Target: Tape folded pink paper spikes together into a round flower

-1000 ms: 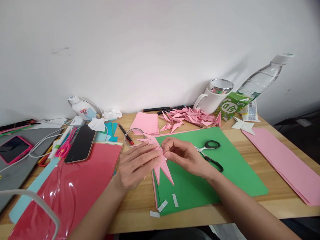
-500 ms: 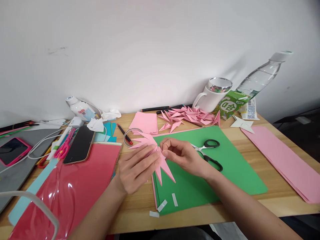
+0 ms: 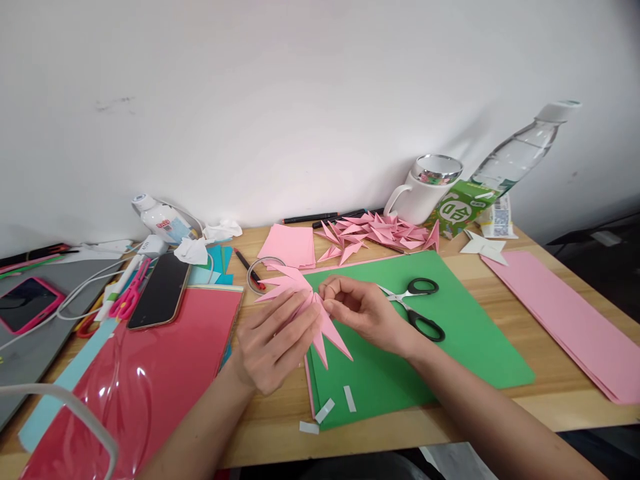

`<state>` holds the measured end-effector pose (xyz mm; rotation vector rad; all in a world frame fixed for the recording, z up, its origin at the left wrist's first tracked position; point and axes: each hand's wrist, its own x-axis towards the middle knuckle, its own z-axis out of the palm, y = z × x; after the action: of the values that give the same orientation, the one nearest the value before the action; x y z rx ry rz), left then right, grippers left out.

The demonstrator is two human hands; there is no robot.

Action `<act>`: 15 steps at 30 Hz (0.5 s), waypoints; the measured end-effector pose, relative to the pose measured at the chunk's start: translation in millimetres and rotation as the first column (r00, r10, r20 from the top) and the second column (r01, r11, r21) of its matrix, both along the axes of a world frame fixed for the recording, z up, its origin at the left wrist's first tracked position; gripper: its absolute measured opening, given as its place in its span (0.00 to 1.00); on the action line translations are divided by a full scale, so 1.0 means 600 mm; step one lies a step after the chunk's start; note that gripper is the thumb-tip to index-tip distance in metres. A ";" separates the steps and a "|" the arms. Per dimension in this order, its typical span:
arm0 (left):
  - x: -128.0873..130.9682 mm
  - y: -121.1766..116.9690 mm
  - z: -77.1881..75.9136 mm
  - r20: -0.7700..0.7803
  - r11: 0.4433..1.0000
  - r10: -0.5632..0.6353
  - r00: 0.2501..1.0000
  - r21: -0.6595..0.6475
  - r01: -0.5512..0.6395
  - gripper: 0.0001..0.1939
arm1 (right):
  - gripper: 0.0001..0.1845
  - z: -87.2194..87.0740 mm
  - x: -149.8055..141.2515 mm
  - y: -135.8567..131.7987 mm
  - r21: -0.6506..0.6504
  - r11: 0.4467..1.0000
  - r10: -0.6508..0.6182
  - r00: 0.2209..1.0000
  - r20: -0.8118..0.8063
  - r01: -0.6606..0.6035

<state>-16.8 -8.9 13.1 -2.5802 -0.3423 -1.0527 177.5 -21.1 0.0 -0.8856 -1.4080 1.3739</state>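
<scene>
At the green paper (image 3: 480,347) edge — left fingers (image 3: 295,327) clamped on pink star (image 3: 336,337), right fingers (image 3: 345,310) together at centre.
Support folds — press lightly.

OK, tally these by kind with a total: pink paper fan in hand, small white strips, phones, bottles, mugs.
Pink paper fan: 1
White strips: 3
Phones: 2
Bottles: 2
Mug: 1
Total: 9

Head camera, single view.
Mounted on the wearer's head above the near table edge (image 3: 280,448); faces forward and down, at arm's length from the hands, with the wall (image 3: 300,120) behind.
</scene>
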 end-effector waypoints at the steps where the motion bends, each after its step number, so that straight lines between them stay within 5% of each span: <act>1: 0.000 0.000 0.001 -0.004 1.000 -0.003 1.000 0.011 0.003 0.09 | 0.16 -0.002 0.000 0.001 -0.024 1.000 -0.009 0.999 -0.046 0.007; 6: 0.002 0.001 0.003 -0.034 1.000 -0.019 0.999 -0.004 0.019 0.09 | 0.18 -0.009 0.003 0.008 -0.161 0.987 -0.031 0.977 -0.209 -0.003; 10: 0.009 0.007 -0.003 0.140 0.990 -0.010 0.990 -0.140 0.030 0.10 | 0.10 -0.008 0.007 0.007 -0.064 0.998 0.006 0.985 -0.175 -0.017; 13: 0.015 0.010 -0.004 0.325 0.916 0.107 0.940 -0.400 0.034 0.10 | 0.07 -0.010 0.009 0.003 0.081 0.997 0.020 0.988 -0.151 -0.008; 15: 0.018 0.009 -0.001 0.397 0.808 0.216 0.892 -0.586 0.065 0.06 | 0.08 -0.012 0.009 0.002 0.169 0.985 -0.010 0.996 -0.085 0.024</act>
<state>-5.8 -3.3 12.5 -2.7529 -1.0334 -1.7411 182.9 -20.0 -7.0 -0.7192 -1.4265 1.2431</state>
